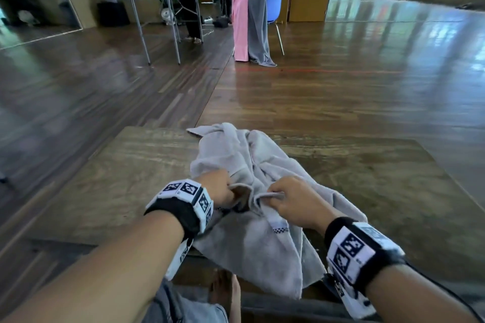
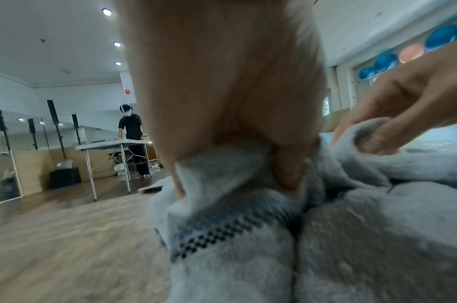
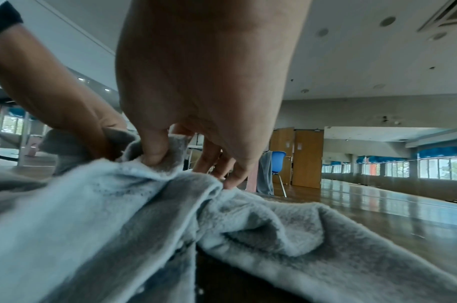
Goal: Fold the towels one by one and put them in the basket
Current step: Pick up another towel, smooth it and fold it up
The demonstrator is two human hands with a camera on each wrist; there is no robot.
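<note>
Up close, both hands (image 2: pixel 222 92) (image 3: pixel 196 82) pinch the grey towel (image 2: pixel 248 256); overhead hides fingertips.

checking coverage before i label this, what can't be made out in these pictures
- Basket: in no view, so its place is unknown.
- Light grey towel: its near end hangs past the wooden table edge, head view; its full shape is bunched.
- Left hand fingers: curled under its back, head view; blurred close-up, left wrist view.
- Right hand fingertips: buried in cloth.
</note>
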